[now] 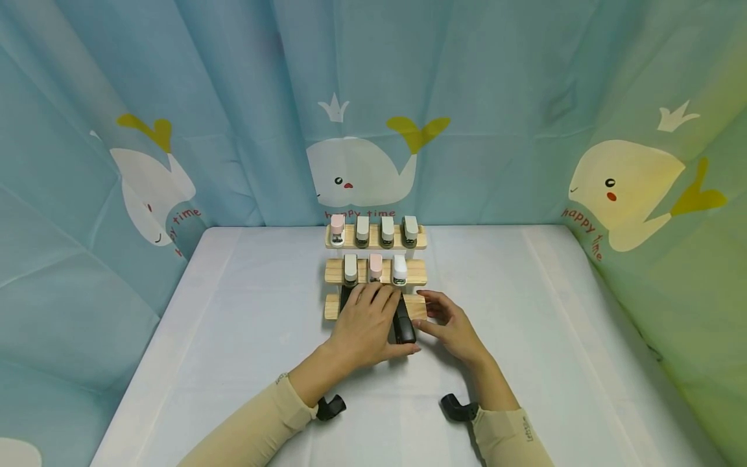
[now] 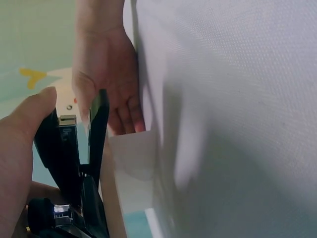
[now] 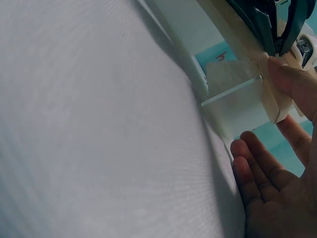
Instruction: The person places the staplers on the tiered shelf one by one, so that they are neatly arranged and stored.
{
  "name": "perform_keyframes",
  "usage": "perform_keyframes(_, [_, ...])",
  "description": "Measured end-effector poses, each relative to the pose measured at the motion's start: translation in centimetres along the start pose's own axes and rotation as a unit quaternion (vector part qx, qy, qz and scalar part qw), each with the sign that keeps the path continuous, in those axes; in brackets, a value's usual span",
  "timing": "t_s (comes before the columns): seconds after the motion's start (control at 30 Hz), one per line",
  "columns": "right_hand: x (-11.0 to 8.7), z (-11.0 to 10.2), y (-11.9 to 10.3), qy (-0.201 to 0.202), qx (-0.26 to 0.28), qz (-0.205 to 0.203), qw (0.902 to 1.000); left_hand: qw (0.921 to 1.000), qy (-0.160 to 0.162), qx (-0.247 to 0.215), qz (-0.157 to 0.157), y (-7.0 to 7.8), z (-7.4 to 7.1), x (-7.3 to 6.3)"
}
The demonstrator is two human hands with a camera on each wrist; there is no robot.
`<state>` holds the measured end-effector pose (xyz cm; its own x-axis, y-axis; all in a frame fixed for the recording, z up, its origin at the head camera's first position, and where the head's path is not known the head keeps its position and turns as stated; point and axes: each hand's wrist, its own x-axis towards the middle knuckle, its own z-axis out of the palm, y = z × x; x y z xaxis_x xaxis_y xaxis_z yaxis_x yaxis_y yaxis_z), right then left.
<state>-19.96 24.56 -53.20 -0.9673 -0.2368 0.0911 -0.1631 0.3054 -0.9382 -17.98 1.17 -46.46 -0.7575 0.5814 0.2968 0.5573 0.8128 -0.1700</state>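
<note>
In the head view my left hand [image 1: 363,331] lies over the lowest tier and grips a black stapler [image 1: 404,323] that points toward me. The left wrist view shows its thumb [image 2: 42,106] against the end of the stapler; a second black stapler [image 2: 44,215] is beside it. That one is mostly behind my left hand in the head view. My right hand [image 1: 454,329] pinches the right end of the lowest wooden board [image 1: 417,305]. Its thumb [image 3: 292,82] is on the near face of the board, with the index finger behind and the other fingers loosely bent below.
Behind my hands, the upper wooden boards [image 1: 334,271] carry several mini staplers [image 1: 363,232] in grey, pink and white. Clear panels [image 3: 237,101] support the rack on a white-covered table [image 1: 262,305]. Blue curtains [image 1: 245,97] with whales surround it. Black curved pieces [image 1: 458,408] sit at both wrists.
</note>
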Motion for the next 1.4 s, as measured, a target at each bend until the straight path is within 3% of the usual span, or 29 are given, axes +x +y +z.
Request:
perform_keyframes(0.5, [0.15,-0.04,0.09,-0.002,-0.001,-0.005,1.0000,0.9994,0.002,-0.031,-0.015,-0.13,-0.39,0.03])
perform_keyframes(1.07, [-0.01,0.00,0.06,0.003,-0.005,-0.008,0.9999,0.9941,0.082,-0.070,-0.018,-0.49,-0.31,0.30])
perform_keyframes(1.4, [0.04,0.02,0.17,0.002,-0.001,0.000,1.0000,0.9942,0.083,-0.066,-0.016,-0.51,-0.34,0.54])
